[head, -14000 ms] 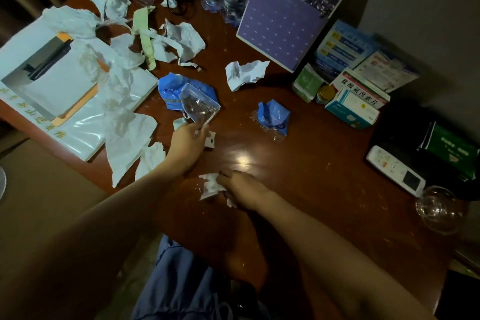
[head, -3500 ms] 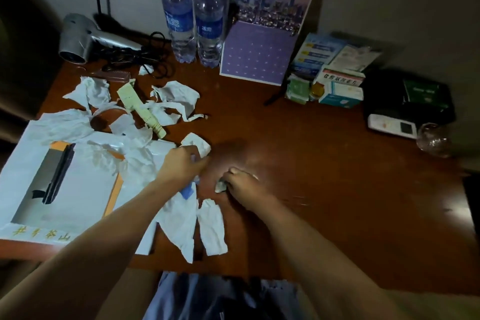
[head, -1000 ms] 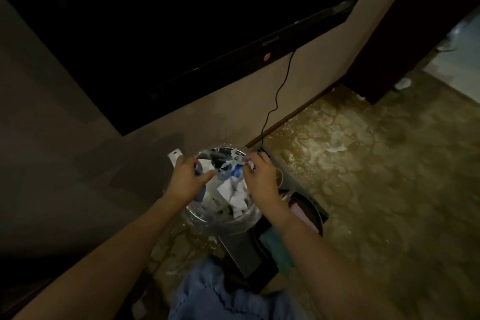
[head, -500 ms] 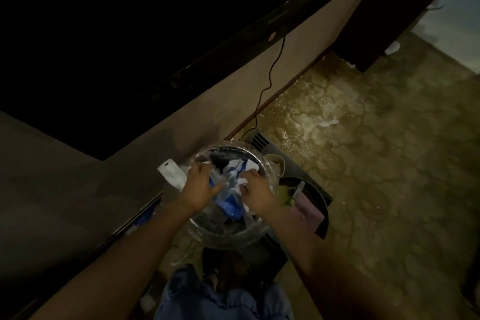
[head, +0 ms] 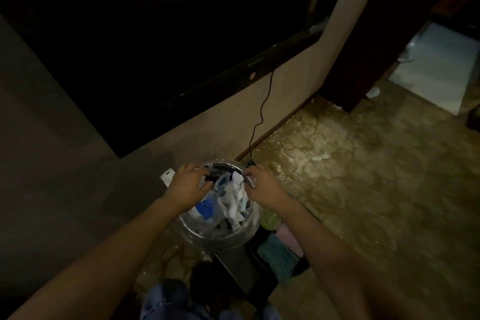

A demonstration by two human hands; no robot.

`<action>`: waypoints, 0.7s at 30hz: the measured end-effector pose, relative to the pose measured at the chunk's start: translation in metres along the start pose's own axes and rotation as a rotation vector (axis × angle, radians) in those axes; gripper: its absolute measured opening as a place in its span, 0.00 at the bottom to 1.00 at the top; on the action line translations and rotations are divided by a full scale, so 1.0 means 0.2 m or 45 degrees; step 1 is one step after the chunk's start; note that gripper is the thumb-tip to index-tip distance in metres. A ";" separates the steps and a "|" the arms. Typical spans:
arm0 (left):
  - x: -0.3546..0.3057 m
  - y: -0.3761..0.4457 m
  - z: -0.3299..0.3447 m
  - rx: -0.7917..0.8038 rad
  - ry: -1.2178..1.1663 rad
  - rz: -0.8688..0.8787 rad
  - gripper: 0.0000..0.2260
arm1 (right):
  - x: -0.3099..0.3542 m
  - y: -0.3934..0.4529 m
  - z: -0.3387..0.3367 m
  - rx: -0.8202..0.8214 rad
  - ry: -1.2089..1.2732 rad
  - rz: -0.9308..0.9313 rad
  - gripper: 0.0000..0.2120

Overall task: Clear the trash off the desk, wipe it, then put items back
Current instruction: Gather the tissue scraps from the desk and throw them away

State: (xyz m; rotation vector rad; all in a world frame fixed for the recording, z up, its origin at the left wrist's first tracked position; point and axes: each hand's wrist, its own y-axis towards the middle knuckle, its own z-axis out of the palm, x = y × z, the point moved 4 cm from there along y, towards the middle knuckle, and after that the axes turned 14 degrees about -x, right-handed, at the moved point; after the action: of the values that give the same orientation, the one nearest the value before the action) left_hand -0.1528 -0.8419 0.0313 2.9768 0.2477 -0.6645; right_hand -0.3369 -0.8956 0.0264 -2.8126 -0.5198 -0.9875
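The desk is out of view. A round trash bin with a clear plastic liner stands on the floor below me. It is heaped with crumpled white tissues and blue wrappers. My left hand hovers over the bin's far left rim, fingers curled and thumb against the tissue; whether it grips anything is unclear. At the far right rim, my right hand pinches a small pale scrap between thumb and fingers.
A dark box with teal and pink cloths sits right of the bin. A black cable runs down the wall to the floor. Mottled stone floor stretches to the right, with a doorway beyond.
Since the desk frames I have turned to the bin with the trash. Over the last half second both hands rose from the pile to the far rim, and the heap stays in the bin.
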 end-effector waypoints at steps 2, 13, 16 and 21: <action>-0.04 -0.10 -0.05 -0.044 0.020 -0.041 0.17 | 0.03 -0.07 -0.05 0.005 -0.012 -0.052 0.14; -0.09 -1.12 -0.32 -0.131 0.152 -0.465 0.19 | 0.41 -0.69 -0.03 0.272 -0.028 -0.528 0.14; 0.00 -1.46 -0.41 -0.158 0.207 -0.655 0.19 | 0.62 -0.89 0.10 0.373 -0.015 -0.646 0.15; 0.15 -2.00 -0.57 -0.293 0.243 -0.908 0.19 | 0.94 -1.25 0.32 0.561 -0.040 -0.895 0.16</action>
State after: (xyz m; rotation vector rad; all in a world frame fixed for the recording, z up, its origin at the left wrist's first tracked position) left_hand -0.1479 -0.4312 0.1037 2.6813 1.3316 -0.3487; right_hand -0.2506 -0.5949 0.0929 -2.2652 -1.5746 -0.7727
